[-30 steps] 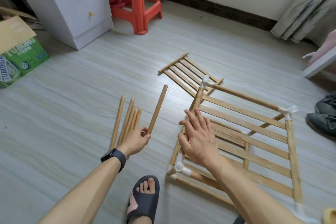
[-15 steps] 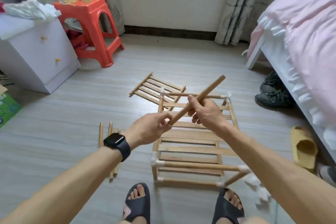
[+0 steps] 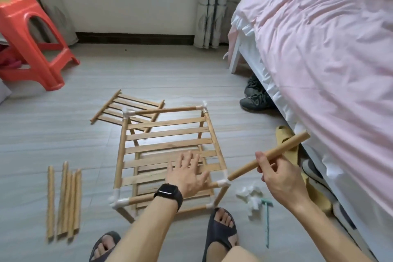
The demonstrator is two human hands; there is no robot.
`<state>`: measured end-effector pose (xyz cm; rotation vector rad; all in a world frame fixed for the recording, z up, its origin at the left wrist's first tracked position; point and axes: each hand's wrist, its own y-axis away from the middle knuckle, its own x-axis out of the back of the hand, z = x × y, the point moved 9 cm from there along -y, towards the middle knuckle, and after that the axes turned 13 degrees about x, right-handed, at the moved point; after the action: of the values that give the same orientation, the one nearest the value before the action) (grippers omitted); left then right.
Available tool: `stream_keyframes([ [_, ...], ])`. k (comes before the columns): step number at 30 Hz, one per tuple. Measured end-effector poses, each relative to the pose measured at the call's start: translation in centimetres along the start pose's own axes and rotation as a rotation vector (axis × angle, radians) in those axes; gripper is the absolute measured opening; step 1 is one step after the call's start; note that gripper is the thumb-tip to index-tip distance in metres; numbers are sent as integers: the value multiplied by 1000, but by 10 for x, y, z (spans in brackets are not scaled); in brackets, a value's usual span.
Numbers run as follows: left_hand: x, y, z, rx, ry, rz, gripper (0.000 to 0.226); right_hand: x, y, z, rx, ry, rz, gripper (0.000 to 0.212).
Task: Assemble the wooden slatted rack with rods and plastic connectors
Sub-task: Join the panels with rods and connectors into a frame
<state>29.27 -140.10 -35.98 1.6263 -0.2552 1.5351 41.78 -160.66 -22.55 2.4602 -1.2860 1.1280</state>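
Bedroom floor, grey planks. Rod [image 3: 282, 151]: L hand [image 3: 187, 174] has let go, fingers now spread open over rack [image 3: 165, 134] slats. R hand [image 3: 274, 174] grips rod alone, lower end at rack's near-right connector [image 3: 223, 182]. Prob. next: seat rod as upright.

The rack [image 3: 165, 135] stands mid-floor. Rods [image 3: 70, 202] lie left of it, a panel [image 3: 119, 108] behind it, connectors [image 3: 248, 192] at its right. The bed [image 3: 319, 59] is further right, the stool [image 3: 14, 27] far left behind.

Grey floor [image 3: 53, 134] carries rack frame [image 3: 165, 136], loose slat panel [image 3: 136, 99], spare rods [image 3: 62, 198] left, white connectors [image 3: 248, 191] right, red stool [image 3: 25, 34].
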Motion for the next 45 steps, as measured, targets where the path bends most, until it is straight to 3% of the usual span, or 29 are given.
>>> stream_keyframes([
  [6,-23,-8,-12,64,55,53,69,-5,-4,-4,122,84,-36,39],
  [11,-25,-11,-14,77,41,42,68,-31,-14,-32,381,207,-112,33],
  [14,-25,-13,-15,86,26,35,68,-40,-21,-32,409,176,-119,32],
  [21,-22,-13,-13,85,22,34,67,-42,-25,-26,347,75,-146,30],
  [26,-18,-2,-9,98,23,-2,65,-44,-13,-33,214,231,-233,42],
  [30,2,10,-20,86,17,-46,65,-55,10,-38,52,480,-531,55],
  [32,25,14,-43,109,7,-33,66,-73,26,-49,25,439,-723,51],
  [36,87,21,-121,218,-132,68,58,-129,33,-97,218,288,-950,46],
  [40,121,42,-220,353,-101,181,53,-190,14,-145,422,301,-994,56],
  [45,69,75,-351,603,213,163,52,-271,-14,-184,537,352,-1009,70],
])
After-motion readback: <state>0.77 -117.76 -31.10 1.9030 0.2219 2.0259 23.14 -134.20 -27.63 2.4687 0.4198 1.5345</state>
